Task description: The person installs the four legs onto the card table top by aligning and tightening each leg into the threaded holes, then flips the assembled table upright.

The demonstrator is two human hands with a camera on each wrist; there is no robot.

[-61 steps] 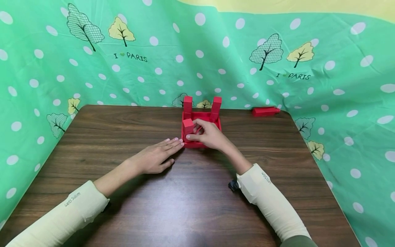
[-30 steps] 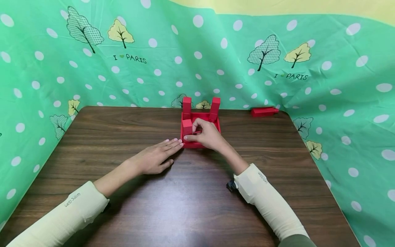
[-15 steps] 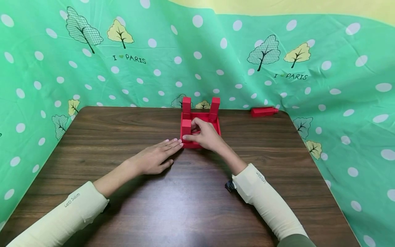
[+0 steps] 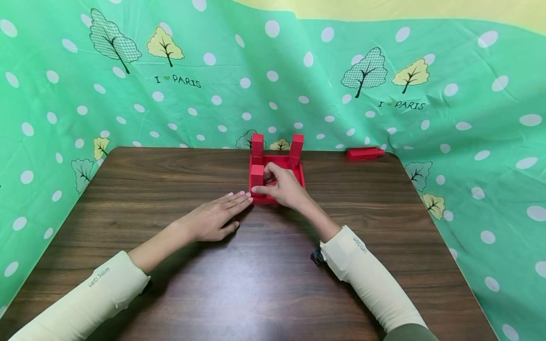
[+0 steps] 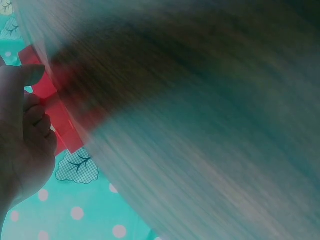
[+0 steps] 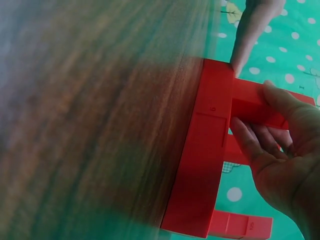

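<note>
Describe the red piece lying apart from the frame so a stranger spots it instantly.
On the dark wooden table, find the far right corner, by the green cloth. A red block lies there. Unlike the three red posts standing at the red frame's corners, it lies on its side.

The counter (image 4: 170, 175) has a dark brown wood grain, its streaks running from side to side, its far corners rounded, its near middle shining pale under the light; a square red frame (image 4: 265, 201) sits flat on it towards the middle of the far edge, and well apart, near the far right corner, a red block (image 4: 364, 154) lies lengthwise on its side
</note>
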